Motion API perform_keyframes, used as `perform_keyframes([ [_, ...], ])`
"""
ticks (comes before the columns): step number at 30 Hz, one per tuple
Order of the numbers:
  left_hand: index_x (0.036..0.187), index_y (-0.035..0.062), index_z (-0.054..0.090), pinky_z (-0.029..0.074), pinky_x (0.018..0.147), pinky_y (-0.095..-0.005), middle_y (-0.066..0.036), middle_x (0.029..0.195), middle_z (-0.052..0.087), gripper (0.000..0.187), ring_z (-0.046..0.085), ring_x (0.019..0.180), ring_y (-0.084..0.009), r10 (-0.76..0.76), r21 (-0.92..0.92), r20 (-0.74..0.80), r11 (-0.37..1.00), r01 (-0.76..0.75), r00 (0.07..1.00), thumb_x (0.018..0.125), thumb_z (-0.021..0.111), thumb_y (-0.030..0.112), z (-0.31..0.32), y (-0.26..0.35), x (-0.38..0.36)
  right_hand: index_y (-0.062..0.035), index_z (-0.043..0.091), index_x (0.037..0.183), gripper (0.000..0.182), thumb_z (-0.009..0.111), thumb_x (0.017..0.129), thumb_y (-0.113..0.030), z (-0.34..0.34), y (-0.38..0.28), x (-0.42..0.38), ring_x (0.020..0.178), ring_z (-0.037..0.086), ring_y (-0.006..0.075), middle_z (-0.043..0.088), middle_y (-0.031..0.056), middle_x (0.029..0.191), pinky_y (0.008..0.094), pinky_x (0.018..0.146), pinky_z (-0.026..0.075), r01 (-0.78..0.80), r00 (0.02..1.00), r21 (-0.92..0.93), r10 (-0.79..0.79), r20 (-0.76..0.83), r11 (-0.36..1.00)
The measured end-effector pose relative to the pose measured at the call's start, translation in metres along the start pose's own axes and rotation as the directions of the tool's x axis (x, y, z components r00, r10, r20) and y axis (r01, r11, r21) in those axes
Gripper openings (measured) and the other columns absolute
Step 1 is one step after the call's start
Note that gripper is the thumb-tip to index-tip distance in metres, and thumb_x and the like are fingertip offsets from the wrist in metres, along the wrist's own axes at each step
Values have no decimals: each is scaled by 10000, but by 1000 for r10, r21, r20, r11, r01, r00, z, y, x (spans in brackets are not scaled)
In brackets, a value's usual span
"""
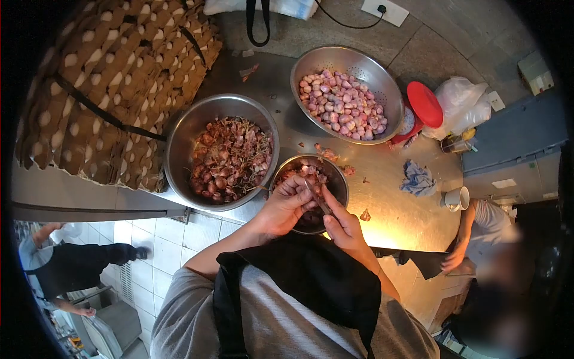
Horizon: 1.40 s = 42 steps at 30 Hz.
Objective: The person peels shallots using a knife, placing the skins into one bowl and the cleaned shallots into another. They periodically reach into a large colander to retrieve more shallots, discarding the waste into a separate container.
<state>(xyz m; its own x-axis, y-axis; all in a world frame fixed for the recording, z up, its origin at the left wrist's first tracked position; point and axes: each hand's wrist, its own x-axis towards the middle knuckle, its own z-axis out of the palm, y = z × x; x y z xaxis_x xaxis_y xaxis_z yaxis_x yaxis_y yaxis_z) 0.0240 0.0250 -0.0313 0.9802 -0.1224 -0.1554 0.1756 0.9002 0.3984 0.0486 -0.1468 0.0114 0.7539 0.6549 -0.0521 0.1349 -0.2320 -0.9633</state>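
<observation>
Over a small steel bowl (345,190) of reddish shallot skins, both of my hands work close together. My left hand (284,209) is closed, its fingertips pinching a small shallot that they mostly hide. In my right hand (345,226) a small knife (318,196) is gripped, its blade pointing up toward the left fingertips. To the left stands a large steel bowl (173,161) holding unpeeled shallots (218,179) with dry skins and roots. Farther back, a steel colander (394,90) contains peeled pink shallots (344,105).
Stacked egg trays (113,90) strapped in black fill the back left. A red scale (423,105), plastic bags (460,99), a blue-white cloth (418,178) and a white mug (457,198) stand right. One person (478,239) is at the right, another (66,263) at the lower left.
</observation>
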Motion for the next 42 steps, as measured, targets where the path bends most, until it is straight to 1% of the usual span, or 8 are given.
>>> perform_keyframes([
  [3,865,97,547,471,762,-257,-15,979,584,63,567,886,-124,58,29,20,998,-58,998,825,559,50,0,-2,1,-57,396,1274,418,477,869,-118,2,-4,5,888,614,227,534,159,1160,280,722,461,254,958,-259,-279,-66,932],
  [9,888,80,551,487,762,-262,-18,912,601,74,589,849,-137,-6,-37,-13,999,5,1000,821,564,53,0,-2,-2,-40,407,1260,400,465,876,-134,0,-14,-1,1028,547,287,509,195,1171,281,854,410,33,997,-402,-60,-56,915],
  [12,939,70,556,497,767,-255,-29,924,601,112,586,860,-133,-39,-21,6,999,40,999,827,558,58,4,2,-4,-30,399,1264,395,438,892,-155,4,5,6,1010,558,238,513,191,1170,274,844,408,177,953,-164,-211,-220,970],
  [16,973,66,554,499,777,-251,-36,953,595,142,583,876,-130,-18,-7,-3,1000,18,1000,831,554,61,7,3,-4,-10,365,1282,412,418,902,-161,-2,5,0,1091,486,181,468,159,1242,266,900,358,18,987,109,0,-161,994],
  [17,965,66,554,499,777,-250,-35,958,593,134,581,882,-129,-6,-9,-5,1000,6,1000,831,553,60,7,2,-4,-13,360,1286,417,418,902,-162,0,7,1,1113,478,196,457,154,1255,266,909,347,137,984,73,-127,-125,988],
  [27,923,67,549,498,783,-243,-19,988,578,79,573,891,-126,-60,-107,-32,993,57,998,846,534,79,10,0,-4,-31,446,1228,367,463,868,-101,2,-6,3,925,601,296,541,163,1141,286,736,471,239,949,-291,-286,-132,926],
  [33,937,57,559,499,779,-234,-23,954,591,100,577,884,-125,-106,-81,-3,991,105,994,848,535,95,8,0,-1,-15,448,1221,353,445,883,-116,4,1,5,1005,566,274,529,178,1156,282,819,431,244,938,-209,-285,-195,947],
  [42,1007,47,543,503,735,-229,-46,940,602,180,585,871,-128,-80,10,12,997,80,997,833,562,88,10,7,-2,0,323,1300,438,417,901,-156,-13,22,3,1106,479,202,505,165,1191,272,906,356,-65,968,127,93,-231,990],
])
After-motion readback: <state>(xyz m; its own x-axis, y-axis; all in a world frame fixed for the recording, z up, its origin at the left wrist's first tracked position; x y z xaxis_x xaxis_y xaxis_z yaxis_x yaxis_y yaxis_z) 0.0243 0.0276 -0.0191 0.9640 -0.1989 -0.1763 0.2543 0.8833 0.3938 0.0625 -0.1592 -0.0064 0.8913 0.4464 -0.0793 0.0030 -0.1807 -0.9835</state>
